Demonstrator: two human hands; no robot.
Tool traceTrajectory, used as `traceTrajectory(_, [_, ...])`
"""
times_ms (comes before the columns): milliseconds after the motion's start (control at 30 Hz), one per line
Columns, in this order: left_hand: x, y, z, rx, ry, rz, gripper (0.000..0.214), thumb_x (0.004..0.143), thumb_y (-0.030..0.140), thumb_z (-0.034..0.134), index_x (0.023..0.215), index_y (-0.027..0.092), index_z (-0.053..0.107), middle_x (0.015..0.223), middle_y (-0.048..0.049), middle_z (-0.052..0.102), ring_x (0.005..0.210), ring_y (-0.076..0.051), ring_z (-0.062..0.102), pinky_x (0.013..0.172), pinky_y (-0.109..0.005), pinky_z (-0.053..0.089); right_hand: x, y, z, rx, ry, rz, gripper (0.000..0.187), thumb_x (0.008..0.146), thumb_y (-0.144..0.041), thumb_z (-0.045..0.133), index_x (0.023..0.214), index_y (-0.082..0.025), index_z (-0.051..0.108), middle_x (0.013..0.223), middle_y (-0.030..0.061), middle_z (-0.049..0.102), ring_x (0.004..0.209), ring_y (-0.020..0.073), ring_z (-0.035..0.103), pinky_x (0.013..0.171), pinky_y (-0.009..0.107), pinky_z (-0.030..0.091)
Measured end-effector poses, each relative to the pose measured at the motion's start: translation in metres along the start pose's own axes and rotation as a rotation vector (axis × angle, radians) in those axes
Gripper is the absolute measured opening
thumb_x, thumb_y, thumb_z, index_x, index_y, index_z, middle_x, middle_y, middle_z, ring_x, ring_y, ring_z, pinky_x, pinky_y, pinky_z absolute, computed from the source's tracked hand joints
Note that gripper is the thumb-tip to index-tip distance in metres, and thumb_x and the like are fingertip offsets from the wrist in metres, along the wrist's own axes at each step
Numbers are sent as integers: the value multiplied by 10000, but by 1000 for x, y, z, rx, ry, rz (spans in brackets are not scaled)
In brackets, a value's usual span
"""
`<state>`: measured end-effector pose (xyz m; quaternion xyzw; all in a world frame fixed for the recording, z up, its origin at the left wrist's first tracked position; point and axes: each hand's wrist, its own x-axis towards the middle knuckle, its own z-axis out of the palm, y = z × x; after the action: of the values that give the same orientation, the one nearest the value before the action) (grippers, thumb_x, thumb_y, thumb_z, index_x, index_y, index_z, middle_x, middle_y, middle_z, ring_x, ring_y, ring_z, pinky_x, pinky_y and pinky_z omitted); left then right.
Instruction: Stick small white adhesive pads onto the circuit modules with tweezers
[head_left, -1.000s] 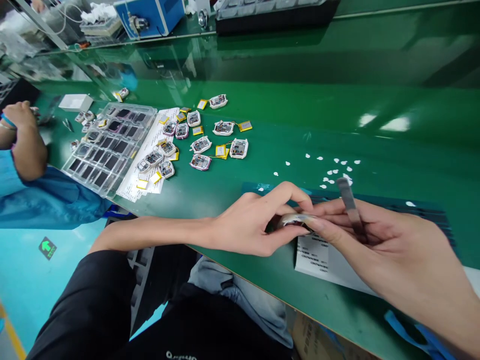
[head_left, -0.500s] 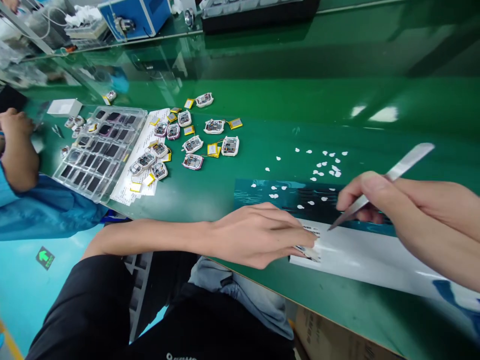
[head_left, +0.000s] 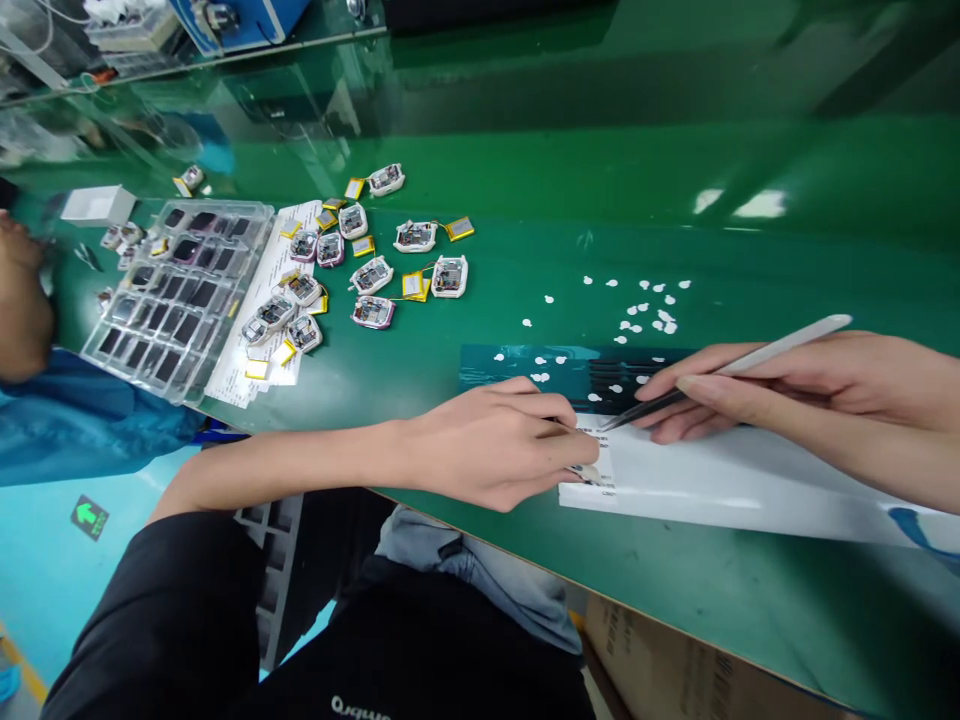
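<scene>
My left hand (head_left: pixel 499 440) lies flat on the green table, fingertips pressing the left end of a long white label strip (head_left: pixel 720 485) near the front edge; a small object under the fingers is mostly hidden. My right hand (head_left: pixel 795 385) holds metal tweezers (head_left: pixel 720 370), their dark tips touching the strip's printed end just right of my left fingers. Behind the strip lies a dark blue sheet (head_left: pixel 570 365).
Small white backing bits (head_left: pixel 637 310) are scattered beyond the sheet. Several small open devices with yellow batteries (head_left: pixel 371 270) lie at centre left, beside a clear compartment tray (head_left: pixel 176 295). A co-worker's arm in blue (head_left: pixel 30 330) rests at far left. A cardboard box (head_left: pixel 675 655) sits below the table edge.
My hands have parted: the left pressed down onto the strip's end, and the right swung the tweezers out, then lowered their tips to the strip. The view shifted slightly.
</scene>
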<state>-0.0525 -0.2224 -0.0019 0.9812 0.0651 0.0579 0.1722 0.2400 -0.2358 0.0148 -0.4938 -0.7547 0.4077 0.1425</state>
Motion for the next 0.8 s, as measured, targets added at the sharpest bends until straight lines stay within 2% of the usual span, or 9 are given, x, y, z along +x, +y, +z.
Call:
traceTrajectory(100, [-1, -1, 0, 49, 19, 21, 303, 1101, 210, 384, 1181, 136, 667, 1220, -105, 768, 1209, -190, 668, 885, -351, 460, 2, -1, 3, 119, -14, 67, 575, 909, -840, 529, 877, -358, 842, 823, 49, 801, 752, 213, 789, 630, 270, 666])
traceTrajectory(167, [-1, -1, 0, 67, 22, 34, 276, 1092, 192, 406, 1177, 136, 662, 1215, -109, 764, 1193, -184, 666, 869, -337, 454, 4, -3, 6, 236, -32, 141, 571, 876, -837, 589, 917, -324, 838, 837, 65, 804, 738, 228, 788, 638, 285, 677])
traceTrajectory(267, [-2, -1, 0, 66, 22, 32, 218, 1055, 152, 475, 1179, 158, 654, 1189, -107, 759, 1170, -192, 656, 849, -320, 447, 7, -3, 11, 372, -80, 233, 614, 821, -867, 634, 900, -290, 825, 851, 89, 805, 757, 250, 792, 673, 312, 689])
traceTrajectory(400, [-2, -2, -1, 63, 24, 34, 236, 1020, 112, 499, 1194, 166, 650, 1163, -104, 752, 1161, -197, 650, 843, -310, 442, 10, -3, 16, 427, -94, 290, 655, 815, -896, 606, 863, -277, 818, 842, 109, 801, 732, 254, 787, 640, 325, 682])
traceTrajectory(533, [-1, -3, -4, 94, 15, 62, 245, 1034, 117, 464, 1182, 149, 656, 1137, -101, 749, 1150, -185, 661, 846, -314, 446, 11, -5, 17, 441, -61, 337, 661, 803, -891, 626, 798, -256, 813, 806, 130, 791, 739, 258, 787, 640, 322, 677])
traceTrajectory(667, [0, -4, -4, 83, 48, 71, 239, 1048, 138, 466, 1173, 121, 669, 1098, -108, 755, 1120, -195, 691, 824, -333, 472, 12, -5, 17, 453, -18, 381, 730, 717, -944, 657, 713, -226, 788, 756, 165, 769, 699, 279, 775, 616, 353, 675])
traceTrajectory(800, [0, -3, -1, 1, 90, 56, 267, 1079, 180, 457, 1175, 114, 697, 1150, -130, 787, 1129, -209, 732, 867, -350, 525, 9, -10, 16, 486, 99, 385, 708, 696, -935, 690, 749, -235, 785, 768, 146, 766, 706, 274, 764, 633, 395, 671])
